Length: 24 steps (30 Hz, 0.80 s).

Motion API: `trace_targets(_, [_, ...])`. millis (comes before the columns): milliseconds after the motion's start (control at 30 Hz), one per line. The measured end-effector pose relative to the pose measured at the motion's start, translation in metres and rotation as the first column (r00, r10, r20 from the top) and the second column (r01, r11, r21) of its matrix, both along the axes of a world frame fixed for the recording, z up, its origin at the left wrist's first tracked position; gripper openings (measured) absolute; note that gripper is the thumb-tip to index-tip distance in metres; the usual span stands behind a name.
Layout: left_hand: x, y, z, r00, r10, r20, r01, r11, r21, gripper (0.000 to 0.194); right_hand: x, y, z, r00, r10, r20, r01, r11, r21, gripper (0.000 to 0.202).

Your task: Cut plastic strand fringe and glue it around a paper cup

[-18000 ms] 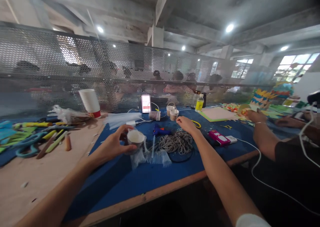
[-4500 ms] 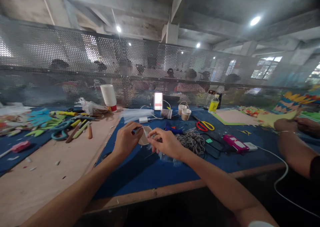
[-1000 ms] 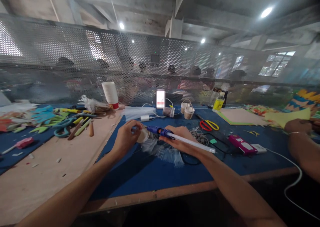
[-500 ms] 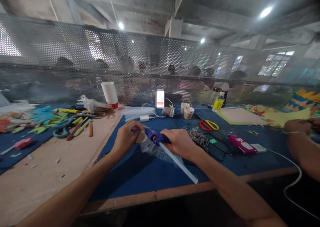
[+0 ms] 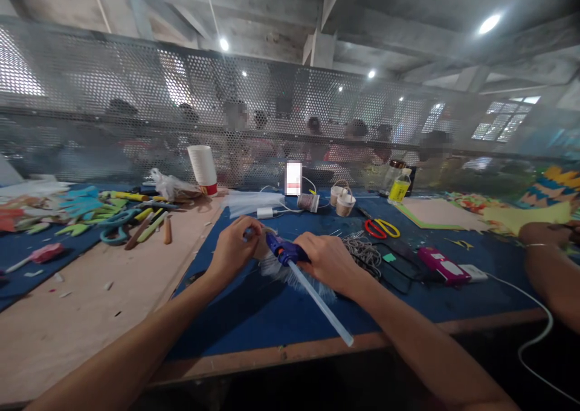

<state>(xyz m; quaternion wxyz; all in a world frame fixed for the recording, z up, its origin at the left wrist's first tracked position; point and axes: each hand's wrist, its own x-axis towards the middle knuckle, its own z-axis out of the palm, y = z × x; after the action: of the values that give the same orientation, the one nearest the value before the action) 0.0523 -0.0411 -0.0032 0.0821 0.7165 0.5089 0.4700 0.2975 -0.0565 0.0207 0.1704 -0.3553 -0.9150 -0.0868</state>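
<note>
In my right hand [image 5: 330,258] is a dark blue hot glue gun [image 5: 281,249], its nozzle tilted away and to the left. A long translucent glue stick [image 5: 322,305] sticks out of its rear end toward the table's front edge. My left hand [image 5: 235,248] pinches a small tan piece [image 5: 261,249] close to the nozzle; its full shape is partly hidden by fingers and gun. Below the gun, a whitish, see-through fringed material [image 5: 276,271] spreads over the blue table surface [image 5: 226,329]. Whether it joins the tan piece I cannot tell.
Left lie teal-handled scissors [image 5: 115,226], wooden-handled tools and paper cut-outs. Paper cups [image 5: 202,166], a lit phone [image 5: 293,179] and a thread spool [image 5: 309,203] stand behind. Red-and-yellow scissors [image 5: 382,228], tangled cord [image 5: 365,255] and a magenta box [image 5: 443,266] lie right, near another person's arm [image 5: 550,272].
The glue gun has swung slightly, its stick's rear end moving left and nearer to me. Both hands keep their holds. The whole view has shifted a little.
</note>
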Motion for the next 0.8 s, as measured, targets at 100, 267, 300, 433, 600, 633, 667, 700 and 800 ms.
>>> trace_targets(100, [0.0003, -0.0012, 0.0003, 1.0, 0.005, -0.018, -0.005, 1.0, 0.006, 0.01, -0.0011, -0.0012, 0.0005, 1.0, -0.014, 0.023, 0.013, 1.0, 0.025, 0.024])
trace_targets(267, [0.0, -0.0013, -0.0011, 1.0, 0.024, -0.02, -0.024, 1.0, 0.017, 0.007, -0.0018, -0.0017, -0.0004, 0.999, -0.026, 0.034, 0.024, 0.998, 0.058, 0.021])
trace_targets(300, [0.0001, -0.0012, -0.0013, 0.999, 0.026, -0.018, -0.026, 0.999, 0.018, 0.008, -0.0019, -0.0017, -0.0005, 0.999, -0.029, 0.035, 0.026, 0.998, 0.064, 0.021])
trace_targets(433, [0.0002, -0.001, -0.0014, 0.999, 0.031, -0.018, -0.031, 0.999, 0.008, 0.008, -0.0025, -0.0023, -0.0002, 0.998, -0.041, 0.051, 0.037, 0.996, 0.084, 0.023])
trace_targets(600, [0.0001, -0.0006, -0.0012, 0.999, 0.04, -0.026, -0.04, 0.999, 0.002, 0.01, -0.0024, -0.0034, 0.0002, 0.997, -0.046, 0.062, 0.039, 0.993, 0.11, 0.024])
trace_targets(633, [0.0, -0.0003, -0.0012, 0.999, 0.044, -0.03, -0.044, 0.999, 0.002, 0.01, -0.0022, -0.0034, 0.0002, 0.997, -0.047, 0.063, 0.04, 0.993, 0.115, 0.024])
trace_targets(667, [-0.0001, -0.0001, -0.0013, 0.998, 0.049, -0.034, -0.049, 0.999, 0.004, 0.01, -0.002, -0.0034, 0.0002, 0.997, -0.05, 0.064, 0.042, 0.992, 0.119, 0.024])
trace_targets(700, [-0.0003, 0.0001, -0.0014, 0.998, 0.053, -0.037, -0.053, 0.999, 0.005, 0.01, -0.0017, -0.0032, 0.0002, 0.996, -0.053, 0.066, 0.045, 0.991, 0.123, 0.023])
trace_targets(800, [-0.0005, 0.0004, -0.0019, 0.998, 0.051, -0.035, -0.051, 0.999, 0.007, 0.01, -0.001, -0.0028, 0.0003, 0.995, -0.065, 0.076, 0.054, 0.989, 0.139, 0.022])
